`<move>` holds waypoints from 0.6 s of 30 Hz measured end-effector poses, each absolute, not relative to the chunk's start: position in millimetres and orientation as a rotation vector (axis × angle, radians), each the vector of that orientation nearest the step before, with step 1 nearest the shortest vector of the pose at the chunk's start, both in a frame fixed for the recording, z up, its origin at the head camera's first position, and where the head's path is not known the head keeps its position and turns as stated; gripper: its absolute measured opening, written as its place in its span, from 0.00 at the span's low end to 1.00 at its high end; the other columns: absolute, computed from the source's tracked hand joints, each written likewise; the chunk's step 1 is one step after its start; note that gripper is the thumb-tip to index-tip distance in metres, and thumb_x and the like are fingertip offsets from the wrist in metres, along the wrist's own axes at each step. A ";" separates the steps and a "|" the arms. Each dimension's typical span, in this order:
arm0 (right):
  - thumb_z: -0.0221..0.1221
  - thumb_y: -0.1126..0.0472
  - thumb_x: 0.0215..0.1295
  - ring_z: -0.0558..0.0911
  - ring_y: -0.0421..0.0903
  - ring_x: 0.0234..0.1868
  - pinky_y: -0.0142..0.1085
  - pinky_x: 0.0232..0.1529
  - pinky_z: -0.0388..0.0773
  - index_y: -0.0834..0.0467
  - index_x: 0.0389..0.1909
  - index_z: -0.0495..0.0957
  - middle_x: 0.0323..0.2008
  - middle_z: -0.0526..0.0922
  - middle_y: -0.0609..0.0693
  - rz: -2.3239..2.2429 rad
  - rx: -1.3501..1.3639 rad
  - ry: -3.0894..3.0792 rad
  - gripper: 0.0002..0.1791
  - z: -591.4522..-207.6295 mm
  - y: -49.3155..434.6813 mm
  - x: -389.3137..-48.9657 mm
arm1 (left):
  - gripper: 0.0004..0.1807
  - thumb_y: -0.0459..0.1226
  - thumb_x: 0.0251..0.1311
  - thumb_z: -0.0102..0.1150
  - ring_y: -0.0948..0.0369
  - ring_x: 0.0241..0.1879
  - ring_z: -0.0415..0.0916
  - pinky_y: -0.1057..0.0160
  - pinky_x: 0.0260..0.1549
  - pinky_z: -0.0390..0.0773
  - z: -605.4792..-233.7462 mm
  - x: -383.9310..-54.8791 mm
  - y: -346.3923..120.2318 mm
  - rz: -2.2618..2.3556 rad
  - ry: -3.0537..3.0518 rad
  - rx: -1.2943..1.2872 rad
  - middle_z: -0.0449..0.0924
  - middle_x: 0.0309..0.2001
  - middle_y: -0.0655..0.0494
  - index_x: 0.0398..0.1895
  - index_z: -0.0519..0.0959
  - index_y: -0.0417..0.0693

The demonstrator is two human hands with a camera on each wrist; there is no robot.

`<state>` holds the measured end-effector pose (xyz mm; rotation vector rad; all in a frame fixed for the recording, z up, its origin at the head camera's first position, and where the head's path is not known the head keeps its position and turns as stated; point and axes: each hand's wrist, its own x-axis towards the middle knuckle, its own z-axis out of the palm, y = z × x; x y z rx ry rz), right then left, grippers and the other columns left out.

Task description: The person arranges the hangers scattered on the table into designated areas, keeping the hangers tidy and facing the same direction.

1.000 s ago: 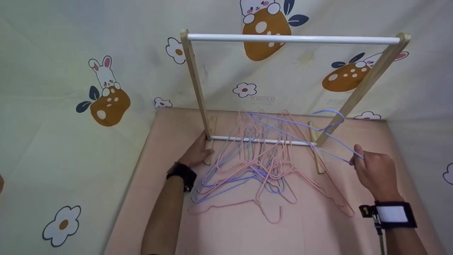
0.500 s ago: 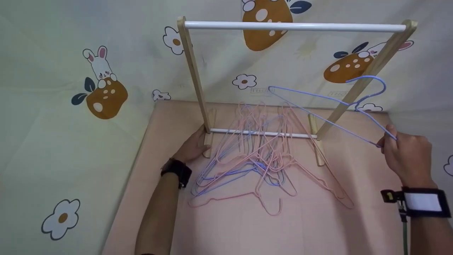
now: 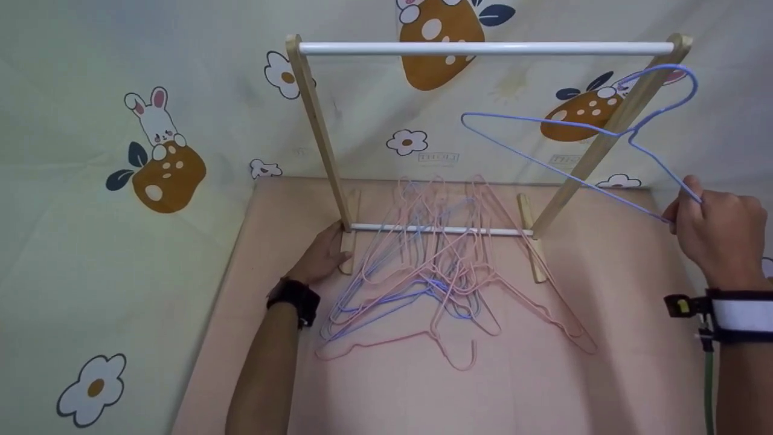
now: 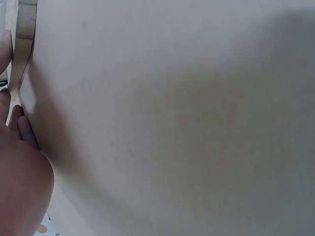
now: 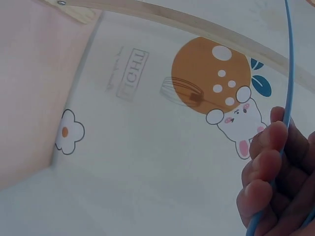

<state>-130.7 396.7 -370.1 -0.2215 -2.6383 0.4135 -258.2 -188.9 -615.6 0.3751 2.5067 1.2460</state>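
My right hand [image 3: 721,235] holds a blue clothes hanger [image 3: 631,130] by one end, raised at the right. Its hook points up beside the right post of a clothes rack [image 3: 483,48], and its long side slants left across the rack's opening. In the right wrist view the fingers curl round the blue hanger wire [image 5: 290,64]. At the rack's lower left corner my left hand [image 3: 317,257] grips the wooden foot [image 3: 346,260]. The left wrist view shows fingers and thumb on both sides of that wooden foot [image 4: 25,29].
Several pink and blue hangers lie tangled over the rack's lower bar [image 3: 513,231] and on the pink floor surface [image 3: 374,399]. One pink hanger [image 3: 392,341] lies nearest. Patterned cloth walls [image 3: 60,260] enclose the back and sides.
My right hand has lifted the blue hanger up and to the right, out from over the tangled hangers. My left hand has stayed at the rack's foot.
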 end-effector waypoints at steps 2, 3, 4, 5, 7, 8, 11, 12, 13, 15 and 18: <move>0.36 0.52 0.91 0.71 0.60 0.18 0.40 0.20 0.56 0.76 0.21 0.82 0.19 0.80 0.68 0.425 -0.251 -2.642 0.43 -364.1 398.4 -135.4 | 0.47 0.39 0.82 0.61 0.46 0.88 0.37 0.45 0.84 0.39 -614.7 -258.1 -188.8 1.254 2.503 0.374 0.43 0.90 0.42 0.91 0.45 0.43; 0.36 0.52 0.91 0.70 0.59 0.17 0.40 0.19 0.56 0.75 0.21 0.82 0.19 0.80 0.67 0.432 -0.271 -2.648 0.43 -361.3 399.3 -137.6 | 0.47 0.38 0.82 0.62 0.46 0.88 0.37 0.45 0.84 0.39 -614.5 -257.9 -188.6 1.257 2.500 0.374 0.43 0.90 0.42 0.91 0.45 0.43; 0.35 0.51 0.91 0.70 0.58 0.17 0.41 0.18 0.57 0.75 0.22 0.82 0.18 0.80 0.66 0.440 -0.291 -2.654 0.43 -358.3 400.3 -139.7 | 0.47 0.38 0.82 0.61 0.45 0.88 0.37 0.44 0.84 0.39 -613.7 -258.0 -188.5 1.259 2.497 0.377 0.42 0.89 0.41 0.91 0.45 0.42; 0.35 0.51 0.91 0.70 0.57 0.17 0.41 0.18 0.57 0.74 0.22 0.82 0.18 0.80 0.65 0.447 -0.309 -2.661 0.43 -355.3 401.2 -142.0 | 0.47 0.38 0.82 0.61 0.45 0.88 0.37 0.44 0.84 0.39 -613.2 -258.2 -188.4 1.261 2.495 0.380 0.42 0.89 0.40 0.91 0.44 0.42; 0.34 0.50 0.91 0.69 0.56 0.17 0.43 0.18 0.58 0.73 0.21 0.83 0.17 0.79 0.62 0.445 -0.342 -2.679 0.44 -349.8 403.6 -146.6 | 0.47 0.39 0.82 0.61 0.44 0.88 0.37 0.43 0.84 0.40 -612.3 -257.9 -188.9 1.233 2.502 0.384 0.42 0.89 0.41 0.91 0.44 0.42; 0.34 0.50 0.91 0.70 0.56 0.17 0.44 0.18 0.58 0.72 0.21 0.83 0.16 0.79 0.61 0.444 -0.348 -2.685 0.44 -347.8 404.5 -148.9 | 0.47 0.40 0.82 0.60 0.44 0.88 0.37 0.43 0.84 0.41 -612.0 -257.5 -189.3 1.223 2.504 0.384 0.42 0.89 0.41 0.91 0.44 0.42; 0.34 0.50 0.90 0.71 0.57 0.18 0.43 0.18 0.59 0.73 0.21 0.84 0.15 0.80 0.60 0.446 -0.352 -2.689 0.45 -345.4 405.6 -155.2 | 0.47 0.41 0.83 0.60 0.42 0.88 0.37 0.42 0.84 0.42 -611.4 -256.6 -190.4 1.185 2.517 0.386 0.43 0.89 0.40 0.91 0.44 0.42; 0.34 0.50 0.90 0.72 0.57 0.19 0.43 0.18 0.60 0.74 0.21 0.84 0.16 0.80 0.61 0.448 -0.360 -2.694 0.45 -345.5 405.2 -156.7 | 0.47 0.42 0.83 0.60 0.42 0.88 0.37 0.41 0.84 0.42 -611.2 -256.3 -190.7 1.171 2.525 0.389 0.43 0.89 0.40 0.91 0.44 0.42; 0.34 0.50 0.91 0.73 0.59 0.20 0.43 0.18 0.60 0.75 0.22 0.84 0.17 0.81 0.62 0.460 -0.365 -2.700 0.45 -346.4 404.3 -157.7 | 0.46 0.42 0.83 0.60 0.42 0.88 0.38 0.41 0.84 0.42 -611.4 -256.1 -190.9 1.168 2.527 0.387 0.44 0.89 0.40 0.91 0.44 0.42; 0.34 0.50 0.91 0.75 0.60 0.23 0.43 0.20 0.61 0.76 0.24 0.84 0.19 0.82 0.64 0.478 -0.377 -2.707 0.45 -348.5 402.4 -159.0 | 0.46 0.43 0.83 0.60 0.41 0.88 0.38 0.41 0.84 0.42 -612.2 -256.5 -190.7 1.156 2.531 0.385 0.44 0.89 0.40 0.91 0.45 0.42; 0.33 0.49 0.91 0.75 0.61 0.25 0.45 0.22 0.62 0.77 0.26 0.85 0.19 0.82 0.64 0.501 -0.409 -2.728 0.45 -350.2 399.2 -159.7 | 0.46 0.43 0.83 0.60 0.41 0.88 0.38 0.42 0.84 0.42 -613.3 -258.0 -189.9 1.152 2.536 0.386 0.45 0.89 0.39 0.91 0.45 0.42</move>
